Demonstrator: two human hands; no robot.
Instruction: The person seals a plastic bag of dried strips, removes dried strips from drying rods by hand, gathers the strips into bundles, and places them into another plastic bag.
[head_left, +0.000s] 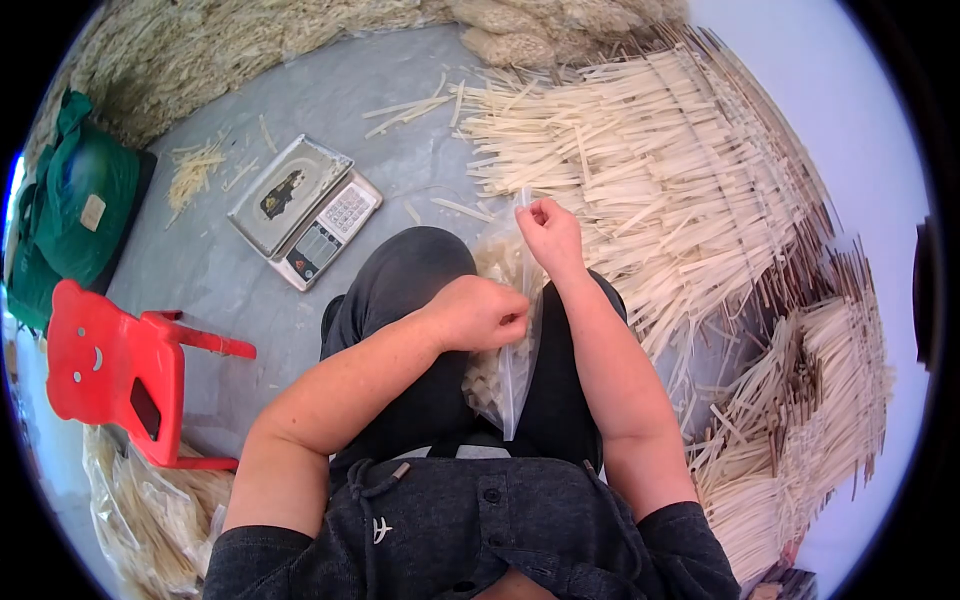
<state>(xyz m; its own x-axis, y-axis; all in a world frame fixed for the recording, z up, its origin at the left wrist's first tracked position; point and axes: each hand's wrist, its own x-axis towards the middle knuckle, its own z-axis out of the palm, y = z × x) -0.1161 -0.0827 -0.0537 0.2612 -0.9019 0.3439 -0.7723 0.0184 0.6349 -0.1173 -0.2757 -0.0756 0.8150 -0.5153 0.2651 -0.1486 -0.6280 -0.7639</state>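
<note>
A clear zip-lock plastic bag (487, 385) filled with pale, short chunks lies across my lap between my knees. Its seal strip runs lengthwise along the bag's right side. My right hand (550, 235) pinches the far end of this strip, fingers closed. Lower down, about midway along the strip, my left hand (482, 313) is curled with its thumb and fingers closed on the bag's edge. The left hand covers part of the bag and its contents.
A digital scale (305, 212) sits on the grey floor ahead left. Beside it are loose pale strips (195, 170). Large piles of pale strips (640, 160) spread at right. A red chair (115, 370) holds a phone (146, 408); a green sack (85, 200) stands behind.
</note>
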